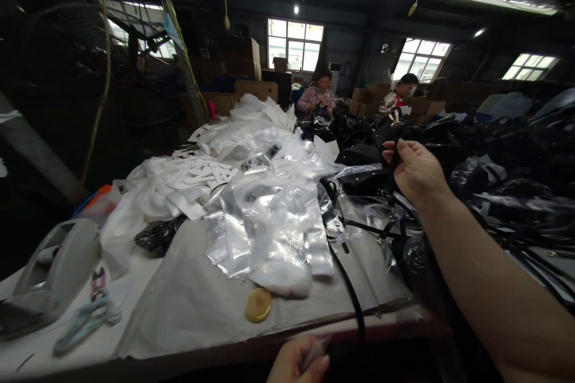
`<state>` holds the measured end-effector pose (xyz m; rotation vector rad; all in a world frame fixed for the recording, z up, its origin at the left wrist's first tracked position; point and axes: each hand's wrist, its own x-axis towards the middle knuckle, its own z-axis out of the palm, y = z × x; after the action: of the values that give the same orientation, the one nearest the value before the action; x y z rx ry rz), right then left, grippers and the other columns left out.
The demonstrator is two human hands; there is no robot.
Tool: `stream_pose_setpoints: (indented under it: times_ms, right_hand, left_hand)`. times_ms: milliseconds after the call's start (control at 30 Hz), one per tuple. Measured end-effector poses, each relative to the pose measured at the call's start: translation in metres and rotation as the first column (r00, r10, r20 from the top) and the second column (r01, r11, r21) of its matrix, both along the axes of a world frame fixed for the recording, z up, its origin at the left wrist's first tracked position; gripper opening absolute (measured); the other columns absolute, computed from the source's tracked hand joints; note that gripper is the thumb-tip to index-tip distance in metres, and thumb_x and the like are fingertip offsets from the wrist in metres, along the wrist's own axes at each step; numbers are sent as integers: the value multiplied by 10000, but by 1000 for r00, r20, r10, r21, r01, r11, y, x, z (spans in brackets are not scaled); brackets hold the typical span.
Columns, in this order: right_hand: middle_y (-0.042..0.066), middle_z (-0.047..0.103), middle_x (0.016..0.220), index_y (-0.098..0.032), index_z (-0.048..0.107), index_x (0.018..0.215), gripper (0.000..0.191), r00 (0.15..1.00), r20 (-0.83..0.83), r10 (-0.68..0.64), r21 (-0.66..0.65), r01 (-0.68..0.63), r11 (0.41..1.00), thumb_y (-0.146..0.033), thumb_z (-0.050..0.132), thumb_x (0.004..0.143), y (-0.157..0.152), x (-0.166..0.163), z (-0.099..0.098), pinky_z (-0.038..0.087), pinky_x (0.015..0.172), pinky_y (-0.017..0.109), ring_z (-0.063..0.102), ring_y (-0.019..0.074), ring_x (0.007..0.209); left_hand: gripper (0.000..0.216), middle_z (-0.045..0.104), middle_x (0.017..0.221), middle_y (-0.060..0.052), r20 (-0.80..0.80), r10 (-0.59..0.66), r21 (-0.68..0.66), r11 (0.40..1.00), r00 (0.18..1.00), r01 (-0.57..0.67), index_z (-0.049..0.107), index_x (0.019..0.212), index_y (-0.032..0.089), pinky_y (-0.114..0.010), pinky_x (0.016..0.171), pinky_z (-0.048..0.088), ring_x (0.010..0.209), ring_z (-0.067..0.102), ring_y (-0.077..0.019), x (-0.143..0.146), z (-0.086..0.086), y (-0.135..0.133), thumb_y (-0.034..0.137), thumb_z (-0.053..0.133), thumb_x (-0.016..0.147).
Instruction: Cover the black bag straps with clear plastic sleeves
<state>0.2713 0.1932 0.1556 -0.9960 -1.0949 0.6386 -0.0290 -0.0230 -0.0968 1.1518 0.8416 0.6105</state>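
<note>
Two bare hands are at work, with twelve o'clock at the far side of the view. The right hand [420, 169] is at three o'clock, its forearm stretched forward from between four and five, thumb and fingers pinching one narrow black strap-like piece [395, 160] over a heap of black bags [489, 161]. The left hand [296, 362] is low at six o'clock, near the table's front edge, fingers curled and thumb closed on one small scrap of clear plastic [315, 352]. Between them, one loose pile of shiny clear plastic bags [274, 215], too many to count, spreads about the centre. One round gold-coloured metal disc [258, 304] lies near six-thirty; one pair of pale-blue-handled pliers [85, 320] lies at eight. Two co-workers sit beyond, one [314, 100] at one o'clock, one [390, 102] at two.
</note>
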Motion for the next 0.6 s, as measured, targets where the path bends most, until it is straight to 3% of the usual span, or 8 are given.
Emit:
stream_pose_setpoints:
  times_ms: [67,133,200,267,333,400,500,600]
  right_hand:
    - [0,671,991,-241,527,839,251,997,-65,40,86,-34,996,-421,702,844,-12,-2,11,520,867,272,649,111,821]
    - [0,668,998,-249,519,856,232,999,31,13,-3,-13,1000,-457,611,899,-20,-5,4,517,860,278,645,117,830]
    - [4,673,927,-245,521,836,247,975,223,-19,-177,60,982,-470,518,937,-25,-10,-21,507,830,281,635,137,829]
    - [5,638,711,-225,529,728,276,933,361,4,-329,123,936,-445,607,876,-32,-14,-55,491,762,291,614,169,747]
    - [-18,521,504,-214,503,584,331,915,399,59,-428,129,894,-360,756,740,-41,-16,-85,465,694,300,570,182,635]
    - [-36,449,429,-216,474,510,372,910,403,98,-487,122,865,-311,795,671,-50,-13,-102,446,648,293,530,174,575]
    - [-10,556,520,-218,536,570,297,937,330,113,-481,64,874,-352,753,721,-58,-2,-91,467,622,280,559,179,611]
    - [25,678,778,-220,590,750,221,984,153,89,-366,-27,930,-413,650,839,-56,7,-53,528,680,271,612,162,702]
  left_hand:
    - [639,415,633,30,32,26,48,998,999,-27,583,797,149,-222,558,264,593,331,-86,-1,10,3,778,640,696]
    - [583,454,655,18,60,92,63,993,994,-96,612,812,146,-219,577,300,615,367,-96,-1,25,3,721,665,725]
    - [527,481,668,9,82,161,48,985,984,-165,626,805,146,-221,597,331,630,395,-105,0,39,1,667,683,748]
    - [509,504,673,3,98,213,37,975,972,-217,643,811,147,-226,616,353,645,422,-116,0,50,-3,648,703,740]
    - [511,509,657,6,106,221,34,974,970,-225,658,842,147,-228,616,357,639,432,-117,0,53,-9,643,711,733]
    - [521,477,618,25,113,227,12,973,967,-230,650,871,142,-219,584,333,594,406,-97,-2,51,-14,644,706,740]
    - [549,386,540,75,121,234,-62,972,965,-227,583,853,146,-204,493,232,481,302,-52,-4,45,-19,667,702,730]
    - [585,350,485,105,98,259,-106,963,961,-249,511,812,169,-207,444,142,420,236,-33,-3,47,-20,700,720,682]
